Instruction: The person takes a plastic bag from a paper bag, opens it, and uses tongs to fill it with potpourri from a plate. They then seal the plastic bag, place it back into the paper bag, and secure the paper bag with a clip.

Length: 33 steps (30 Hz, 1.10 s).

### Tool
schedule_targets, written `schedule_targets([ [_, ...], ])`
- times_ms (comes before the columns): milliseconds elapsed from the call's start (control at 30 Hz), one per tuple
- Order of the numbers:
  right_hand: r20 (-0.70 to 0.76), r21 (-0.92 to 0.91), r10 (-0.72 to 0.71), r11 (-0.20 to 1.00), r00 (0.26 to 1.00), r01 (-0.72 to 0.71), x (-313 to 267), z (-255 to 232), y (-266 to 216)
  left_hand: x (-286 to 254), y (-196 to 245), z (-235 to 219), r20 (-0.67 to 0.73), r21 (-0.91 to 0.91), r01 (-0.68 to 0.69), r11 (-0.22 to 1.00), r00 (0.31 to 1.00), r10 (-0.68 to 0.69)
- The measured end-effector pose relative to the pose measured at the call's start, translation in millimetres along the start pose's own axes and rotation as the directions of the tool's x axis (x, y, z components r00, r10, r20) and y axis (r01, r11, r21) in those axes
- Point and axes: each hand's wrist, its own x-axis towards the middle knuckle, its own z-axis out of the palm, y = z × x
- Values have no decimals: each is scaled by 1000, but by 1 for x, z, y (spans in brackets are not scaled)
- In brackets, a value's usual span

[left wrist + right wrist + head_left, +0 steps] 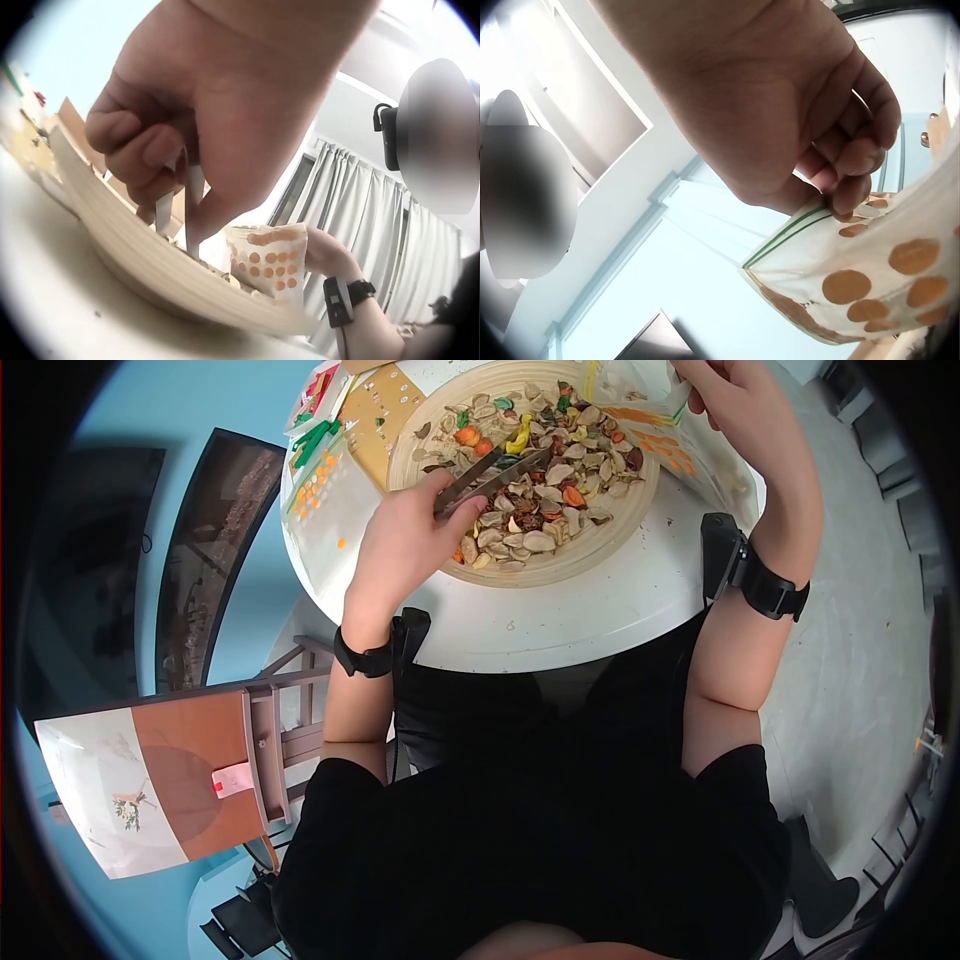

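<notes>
I have the left hand pinching metal tweezers between thumb and fingers, prongs apart and angled down, likely to reach single pieces in the dried petal mix heaped on the round tray on the bench. I can't tell whether the tips grip anything. The right hand pinches the dotted zip bag by its upper edge, probably to keep it upright.
</notes>
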Motion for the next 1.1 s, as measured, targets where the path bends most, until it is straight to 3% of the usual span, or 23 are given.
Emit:
schedule_targets([
  [100,-3,-26,62,998,998,-62,3,1,0,0,2,0,-1,63,-22,998,1000,22],
  [400,6,-64,89,994,996,-88,0,1,-10,1,-9,8,-28,-146,-37,989,999,33],
  [600,-9,-67,57,996,998,-57,2,1,-1,2,-9,-5,-66,-164,-30,986,998,19],
  [700,-22,-58,68,996,997,-70,1,3,-3,4,10,-26,-118,-173,-27,985,993,6],
  [833,17,-63,65,996,998,-64,1,2,-8,22,30,-38,-192,-225,-208,952,967,166],
  [933,15,-12,63,998,998,-63,2,2,-4,30,57,-36,-170,-235,-225,946,967,188],
  [1033,-1,4,83,997,997,-83,1,0,-2,35,64,-25,-238,-232,-272,934,947,216],
  [1100,-43,4,90,996,995,-90,-1,-1,1,30,59,-28,-253,-252,-205,946,957,140],
])
